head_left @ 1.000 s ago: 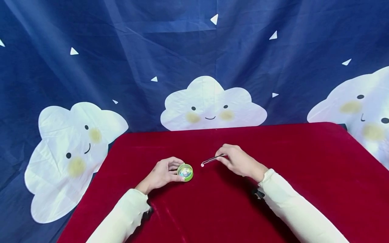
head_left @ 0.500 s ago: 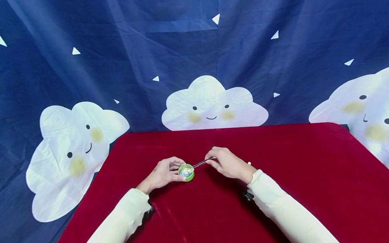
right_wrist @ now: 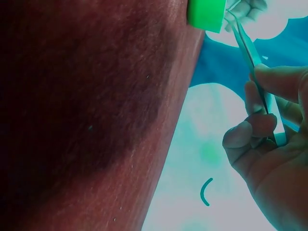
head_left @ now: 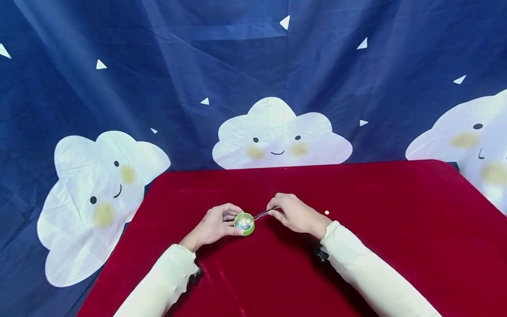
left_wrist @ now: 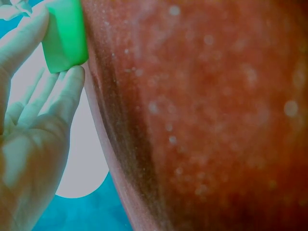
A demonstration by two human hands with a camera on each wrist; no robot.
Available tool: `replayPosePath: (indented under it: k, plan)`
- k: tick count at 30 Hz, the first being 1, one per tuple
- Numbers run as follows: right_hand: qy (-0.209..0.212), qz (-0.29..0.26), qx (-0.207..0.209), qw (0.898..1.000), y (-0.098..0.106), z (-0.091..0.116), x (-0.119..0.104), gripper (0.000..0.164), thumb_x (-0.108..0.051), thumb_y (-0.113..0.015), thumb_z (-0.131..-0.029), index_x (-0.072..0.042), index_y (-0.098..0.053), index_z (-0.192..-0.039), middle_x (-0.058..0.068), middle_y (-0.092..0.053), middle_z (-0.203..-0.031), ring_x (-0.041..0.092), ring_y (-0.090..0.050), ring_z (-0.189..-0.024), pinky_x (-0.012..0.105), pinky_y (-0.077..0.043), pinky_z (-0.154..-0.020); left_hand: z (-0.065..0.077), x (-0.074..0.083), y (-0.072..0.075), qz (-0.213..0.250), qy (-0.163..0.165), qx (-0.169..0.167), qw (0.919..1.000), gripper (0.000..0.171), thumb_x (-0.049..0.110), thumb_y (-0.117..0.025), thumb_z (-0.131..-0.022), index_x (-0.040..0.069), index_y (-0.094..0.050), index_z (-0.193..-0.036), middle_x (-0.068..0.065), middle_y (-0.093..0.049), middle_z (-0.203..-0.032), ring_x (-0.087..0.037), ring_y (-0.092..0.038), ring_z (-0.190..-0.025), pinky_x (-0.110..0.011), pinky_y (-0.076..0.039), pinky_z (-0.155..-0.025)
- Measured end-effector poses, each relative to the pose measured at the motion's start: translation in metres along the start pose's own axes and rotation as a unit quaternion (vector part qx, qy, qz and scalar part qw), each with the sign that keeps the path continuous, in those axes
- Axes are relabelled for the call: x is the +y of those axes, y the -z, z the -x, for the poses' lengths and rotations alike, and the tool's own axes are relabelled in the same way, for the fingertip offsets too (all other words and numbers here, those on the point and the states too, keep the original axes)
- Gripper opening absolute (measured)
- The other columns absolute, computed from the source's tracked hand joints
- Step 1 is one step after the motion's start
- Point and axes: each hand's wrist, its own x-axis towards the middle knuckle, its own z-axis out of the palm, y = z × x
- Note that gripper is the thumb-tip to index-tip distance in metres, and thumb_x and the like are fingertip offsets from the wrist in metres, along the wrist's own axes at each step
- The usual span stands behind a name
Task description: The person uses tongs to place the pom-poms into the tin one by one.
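Note:
My left hand (head_left: pixel 215 223) holds a small round green container (head_left: pixel 249 231) on the red-covered table, thumb on the near side and fingers round the far side. Several small pale bead-like pieces (head_left: pixel 244 223) lie inside it; their exact kind is too small to tell. From the right, my right hand (head_left: pixel 296 215) pinches metal tweezers (head_left: pixel 264 214) between thumb and fingers. The tips reach over the container's right rim. In the right wrist view the tweezers (right_wrist: pixel 247 47) slant up to the green container (right_wrist: pixel 206 15), with a slight gap between their tips.
A small pale yellow bead (head_left: pixel 326 212) lies on the red tablecloth (head_left: pixel 380 207), just behind my right wrist. A dark blue curtain (head_left: pixel 186 66) with smiling white clouds hangs beyond the table's far edge.
The right hand has moved left, bringing the tweezers from beside the container to its rim. The small white bead earlier at their tips no longer shows there. The left hand keeps its hold.

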Motion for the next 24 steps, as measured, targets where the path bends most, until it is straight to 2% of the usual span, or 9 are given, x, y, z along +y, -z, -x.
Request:
replayPosePath:
  k: [4,16,24]
  plan:
    - [-0.005,0.000,-0.008,1.000,0.002,0.003,0.002,0.011,-0.007,-0.070,-0.093,-0.006,-0.073,-0.103,0.000,-0.064,-0.093,0.018,-0.060,-0.085,0.031,-0.055,-0.080,0.000,0.000,0.001,0.004,0.004,-0.003,1.0000,0.050,-0.002,-0.085,-0.075,-0.006,-0.062,-0.119,-0.019,-0.068,-0.116,-0.034,-0.065,-0.111,-0.036,-0.057,-0.092]
    - [-0.025,0.009,-0.006,1.000,0.013,0.012,0.003,0.014,-0.009,-0.073,-0.091,-0.006,-0.073,-0.105,0.001,-0.065,-0.095,0.014,-0.059,-0.085,0.030,-0.057,-0.081,0.000,0.000,0.000,0.001,0.006,-0.001,1.0000,0.051,-0.002,-0.086,-0.074,-0.005,-0.062,-0.119,-0.019,-0.068,-0.116,-0.033,-0.065,-0.110,-0.034,-0.057,-0.090]
    - [-0.011,0.015,0.017,1.000,0.022,0.023,0.009,0.011,-0.006,-0.073,-0.091,-0.006,-0.073,-0.102,0.000,-0.065,-0.093,0.014,-0.060,-0.084,0.031,-0.057,-0.079,0.000,-0.001,0.001,-0.013,-0.002,-0.002,0.9999,0.051,0.001,-0.087,-0.074,-0.004,-0.062,-0.119,-0.016,-0.069,-0.115,-0.030,-0.066,-0.109,-0.031,-0.058,-0.089]
